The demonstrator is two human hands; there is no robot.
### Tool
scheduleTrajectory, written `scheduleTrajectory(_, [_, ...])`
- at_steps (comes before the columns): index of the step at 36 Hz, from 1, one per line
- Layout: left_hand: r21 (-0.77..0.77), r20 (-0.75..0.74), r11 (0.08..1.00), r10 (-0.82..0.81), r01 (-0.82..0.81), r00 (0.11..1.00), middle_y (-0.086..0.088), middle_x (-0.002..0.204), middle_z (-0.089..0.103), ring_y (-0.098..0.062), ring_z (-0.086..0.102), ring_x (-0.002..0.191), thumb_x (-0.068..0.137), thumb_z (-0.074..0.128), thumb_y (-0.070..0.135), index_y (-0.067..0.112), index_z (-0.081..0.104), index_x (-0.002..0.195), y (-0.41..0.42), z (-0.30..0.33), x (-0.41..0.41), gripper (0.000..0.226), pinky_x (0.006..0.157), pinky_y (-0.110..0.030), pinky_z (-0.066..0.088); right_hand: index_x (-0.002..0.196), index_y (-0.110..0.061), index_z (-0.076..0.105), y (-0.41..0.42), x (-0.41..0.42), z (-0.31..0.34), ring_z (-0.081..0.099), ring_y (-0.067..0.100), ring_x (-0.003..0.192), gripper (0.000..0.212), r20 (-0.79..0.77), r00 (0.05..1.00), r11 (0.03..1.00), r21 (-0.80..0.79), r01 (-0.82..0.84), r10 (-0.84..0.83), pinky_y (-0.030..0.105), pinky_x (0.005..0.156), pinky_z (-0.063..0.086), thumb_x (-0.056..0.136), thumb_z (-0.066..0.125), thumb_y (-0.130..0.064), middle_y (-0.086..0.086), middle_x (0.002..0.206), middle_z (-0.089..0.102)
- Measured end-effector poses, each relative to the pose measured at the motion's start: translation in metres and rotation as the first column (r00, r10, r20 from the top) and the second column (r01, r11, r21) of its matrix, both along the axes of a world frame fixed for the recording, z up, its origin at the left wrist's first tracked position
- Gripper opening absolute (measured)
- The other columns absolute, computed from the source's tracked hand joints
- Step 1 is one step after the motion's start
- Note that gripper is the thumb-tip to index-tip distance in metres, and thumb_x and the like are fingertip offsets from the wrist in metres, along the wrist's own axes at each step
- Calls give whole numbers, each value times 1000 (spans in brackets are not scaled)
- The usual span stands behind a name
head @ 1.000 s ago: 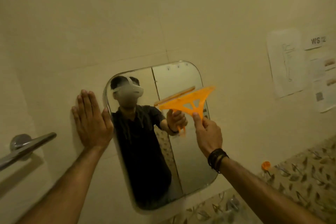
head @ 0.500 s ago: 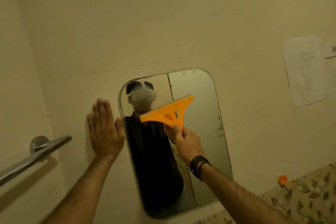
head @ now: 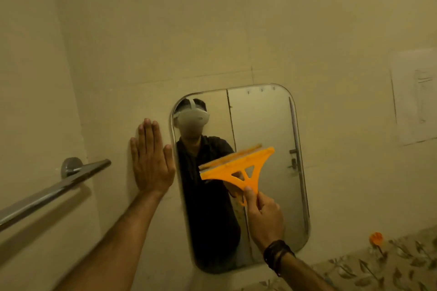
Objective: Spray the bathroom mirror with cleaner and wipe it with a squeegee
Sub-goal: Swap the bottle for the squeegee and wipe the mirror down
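A rounded rectangular mirror (head: 264, 125) hangs on the beige tiled wall, reflecting a person in a dark shirt. My right hand (head: 263, 215) grips the handle of an orange squeegee (head: 238, 168), whose blade lies tilted against the middle of the glass, right end higher. My left hand (head: 151, 160) rests flat on the wall just left of the mirror's edge, fingers together and pointing up. No spray bottle is in view.
A chrome towel bar (head: 54, 186) juts out from the left wall at hand height. Paper sheets (head: 416, 97) are stuck to the wall at the right. Below them a small orange object (head: 376, 238) sits above a leaf-patterned tile band (head: 390, 267).
The squeegee has gone left across the upper glass, then down to the mirror's middle. My left hand has stayed flat on the wall. The camera view has shifted.
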State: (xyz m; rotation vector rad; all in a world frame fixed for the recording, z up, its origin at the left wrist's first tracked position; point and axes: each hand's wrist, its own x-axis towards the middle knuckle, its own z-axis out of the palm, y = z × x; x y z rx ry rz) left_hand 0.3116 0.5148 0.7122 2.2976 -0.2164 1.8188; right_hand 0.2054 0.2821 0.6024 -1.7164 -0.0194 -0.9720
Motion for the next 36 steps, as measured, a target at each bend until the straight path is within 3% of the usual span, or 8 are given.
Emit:
scheduleTrajectory(5, [-78,18,997,27,-26,999,-9,174,4,-23,3,161,106,19,39,13,9,166,2,-5,2,66,130,-52,3,67,-25,55,24,8,62,45,3,47,49,103,993,995,-80,-53,61,14,45,29,94,37,-62,-10,56,50])
scheduleTrajectory(8, [-108,31,994,10,-6,999,-9,174,8,-25,6,161,108,16,41,12,12,165,1,-8,0,65,130,-53,5,76,-27,56,39,24,100,49,2,52,50,73,995,987,-151,-61,73,20,51,35,95,33,-66,-10,62,54])
scheduleTrajectory(12, [-96,47,995,13,-8,999,-9,174,8,-24,6,161,108,19,36,10,13,165,4,-12,2,63,129,-54,9,70,-26,53,51,36,124,49,6,53,50,29,998,978,-203,-49,56,26,54,35,96,33,-63,-10,58,51])
scheduleTrajectory(18, [-81,48,997,-6,10,999,-10,174,6,-25,4,161,107,18,37,9,11,165,6,-14,3,65,130,-53,6,86,-23,58,44,45,83,52,4,58,50,-36,997,977,-203,-71,65,22,51,34,95,32,-64,-8,70,57])
scheduleTrajectory(21, [-76,40,997,-1,4,999,-11,174,5,-26,5,161,107,17,37,9,10,165,6,-14,3,65,130,-53,5,76,-19,56,36,36,45,45,3,46,48,-48,996,980,-182,-84,76,20,48,31,97,36,-58,-9,57,50])
scheduleTrajectory(24, [-82,34,997,0,3,999,-11,173,7,-26,6,161,107,15,38,9,11,165,4,-13,3,65,130,-52,5,71,-14,57,29,28,6,48,5,48,53,-84,995,985,-163,-63,50,24,48,34,95,38,-58,-7,55,51])
scheduleTrajectory(28, [-79,24,997,5,-3,1000,-12,173,7,-26,6,161,107,14,39,9,10,165,4,-13,2,65,130,-52,4,59,-24,49,22,16,-33,47,4,45,52,-142,990,993,-111,-43,27,24,49,30,90,35,-64,-13,49,51])
scheduleTrajectory(36, [-84,21,996,20,-18,1000,-11,174,6,-26,5,161,108,17,36,10,8,165,4,-13,2,64,130,-53,6,54,-24,40,18,1,-34,41,6,44,49,-83,995,996,-74,-58,52,21,47,22,95,43,-52,-15,47,46])
